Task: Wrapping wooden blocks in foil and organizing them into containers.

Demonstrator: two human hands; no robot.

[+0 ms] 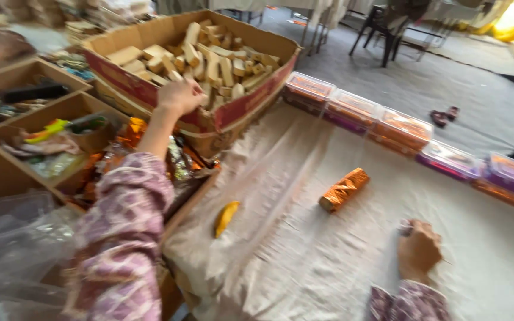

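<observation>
My left hand (179, 97) reaches into a large cardboard box (251, 101) full of pale wooden blocks (212, 62); its fingers curl over blocks at the near edge, and the blur hides whether it grips one. My right hand (419, 249) rests on the cream cloth (304, 238), fingers closed around a small object that I cannot make out. An orange foil-wrapped roll (344, 189) lies on the cloth between the hands. A small yellow piece (225, 217) lies at the cloth's left edge.
A row of clear plastic lidded containers (400, 128) with orange and purple contents lines the cloth's far edge. Wooden compartments (37, 137) with wrappers and tools sit at left, plastic bags (13, 249) below them. Chairs (388, 27) stand behind on grey floor.
</observation>
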